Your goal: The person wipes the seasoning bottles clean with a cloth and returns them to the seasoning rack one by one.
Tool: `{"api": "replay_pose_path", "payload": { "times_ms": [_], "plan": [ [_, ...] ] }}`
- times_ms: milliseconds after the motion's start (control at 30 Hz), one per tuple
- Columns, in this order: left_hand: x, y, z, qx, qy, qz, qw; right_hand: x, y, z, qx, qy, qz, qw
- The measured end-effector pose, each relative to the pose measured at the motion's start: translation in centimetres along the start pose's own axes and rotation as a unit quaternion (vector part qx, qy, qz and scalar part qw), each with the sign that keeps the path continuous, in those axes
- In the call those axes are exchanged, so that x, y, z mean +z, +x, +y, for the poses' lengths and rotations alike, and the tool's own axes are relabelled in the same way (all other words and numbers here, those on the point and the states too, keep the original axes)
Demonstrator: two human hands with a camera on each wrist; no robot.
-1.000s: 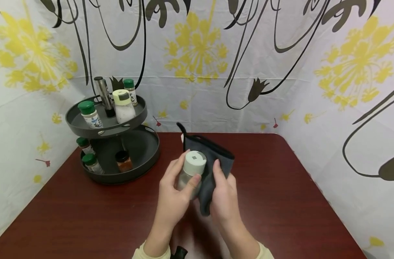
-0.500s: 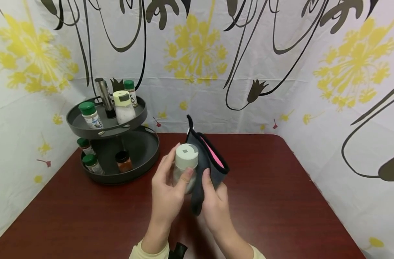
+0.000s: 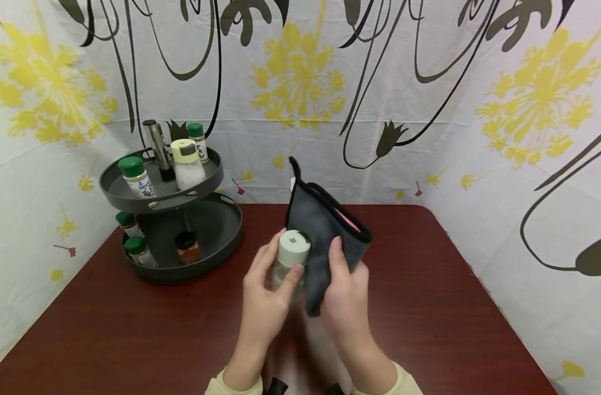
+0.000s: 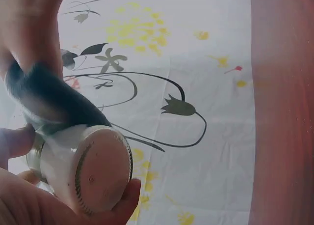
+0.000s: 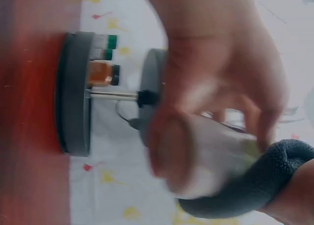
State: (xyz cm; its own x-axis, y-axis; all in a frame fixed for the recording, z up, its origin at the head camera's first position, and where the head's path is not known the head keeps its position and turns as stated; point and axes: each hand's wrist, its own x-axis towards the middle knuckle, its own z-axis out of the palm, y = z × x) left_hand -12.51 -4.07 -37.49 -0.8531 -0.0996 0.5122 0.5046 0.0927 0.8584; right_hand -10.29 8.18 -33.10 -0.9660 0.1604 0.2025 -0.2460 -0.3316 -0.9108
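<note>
Counter (image 3: 443, 307): red-brown; both hands are raised above its middle, between the near and far edges.
Two-tier rack (image 3: 219, 219): near the counter's far left corner, apart from both hands; the left hand is nearer.
Grey cloth (image 3: 322, 233): right of the jar and against its side, loop up toward the far edge, some pink inside showing.
Right hand (image 3: 347, 296): grips the cloth, thumb on its near face.
Left hand (image 3: 266, 293): curled round the jar, thumb across its near side.
Jar (image 3: 292, 255): held off the counter, between the hands, long axis roughly upright, pale lid up; only cloth separates it from the right hand.
Bottles (image 3: 143, 184): on both rack tiers, clear of the hands.
</note>
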Motion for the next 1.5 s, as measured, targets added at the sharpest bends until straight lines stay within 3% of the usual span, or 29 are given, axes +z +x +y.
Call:
{"api": "replay_pose_path", "payload": {
  "times_ms": [167,367,500,600,633,700,800,933,1100,1300,1400,1500],
  "plan": [
    [-0.4,0.7,0.9,0.049,0.000,0.017,0.9987,0.0,-0.8,2.4,-0.027,-0.075,-0.001,0.9968],
    [-0.8,1.1,1.4,0.044,-0.002,0.032,0.9985,-0.5,-0.4,3.1,0.033,-0.120,-0.010,0.9921],
    [-0.6,0.8,0.9,0.015,-0.002,0.028,0.9995,-0.5,0.4,1.4,0.075,-0.065,-0.012,0.9950],
    [-0.3,0.6,0.4,-0.004,0.002,0.021,0.9998,-0.3,0.7,0.0,0.056,0.007,-0.014,0.9983],
    [-0.3,0.5,0.3,-0.006,-0.001,0.020,0.9998,-0.3,0.7,-0.2,0.040,0.007,-0.012,0.9991],
    [-0.2,0.4,0.2,-0.005,-0.001,0.026,0.9997,-0.2,0.5,0.0,0.008,-0.021,-0.002,0.9998],
    [-0.5,0.6,0.5,0.011,-0.007,0.036,0.9993,-0.2,0.1,1.5,-0.011,-0.108,0.021,0.9939],
    [-0.9,1.1,1.2,0.035,-0.006,0.043,0.9985,-0.7,-0.2,3.4,0.023,-0.167,0.017,0.9856],
    [-1.1,1.3,1.6,0.028,-0.002,0.039,0.9989,-0.9,0.2,3.3,0.071,-0.146,-0.005,0.9867],
    [-0.6,0.6,0.8,-0.020,-0.013,0.024,0.9994,-0.5,0.6,1.0,0.019,-0.065,0.017,0.9976],
    [-0.5,0.4,0.6,-0.011,-0.010,0.033,0.9994,-0.3,0.3,1.1,0.006,-0.046,0.027,0.9986],
    [-0.6,0.5,0.9,0.020,-0.007,0.041,0.9989,-0.3,-0.2,2.3,0.004,-0.069,0.036,0.9970]
  ]
}}
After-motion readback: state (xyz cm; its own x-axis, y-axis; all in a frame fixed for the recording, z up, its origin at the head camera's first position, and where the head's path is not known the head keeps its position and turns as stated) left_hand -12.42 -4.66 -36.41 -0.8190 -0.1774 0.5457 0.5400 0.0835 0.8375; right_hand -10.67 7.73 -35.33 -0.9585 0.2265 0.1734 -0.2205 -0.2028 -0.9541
